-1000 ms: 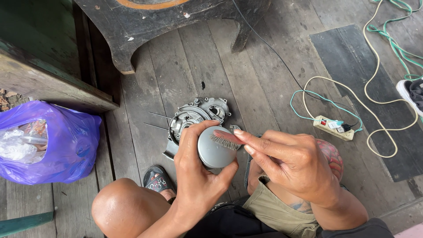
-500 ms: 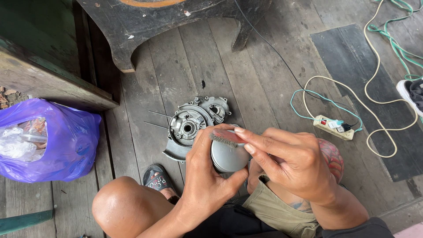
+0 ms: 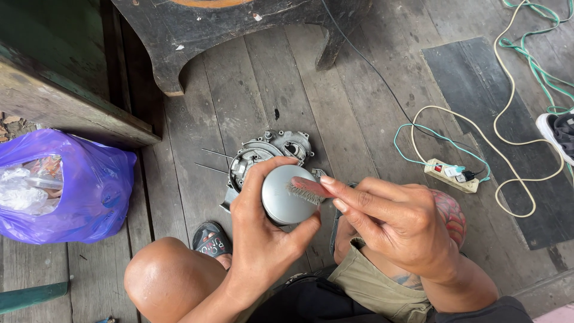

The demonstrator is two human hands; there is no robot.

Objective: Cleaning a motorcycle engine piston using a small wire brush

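A: What do the hands hold?

B: The left hand (image 3: pixel 263 239) grips a round grey metal cover (image 3: pixel 286 195), thumb and fingers curled around its rim. The right hand (image 3: pixel 397 224) pinches a small red-handled wire brush (image 3: pixel 308 189), bristles touching the cover's face.

A: Where is the cover?

B: Just in front of the metal engine casing (image 3: pixel 269 152) lying on the wooden floor (image 3: pixel 251 84). Left of the casing sits a purple plastic bag (image 3: pixel 89 185); right of it, a white power strip (image 3: pixel 451 175).
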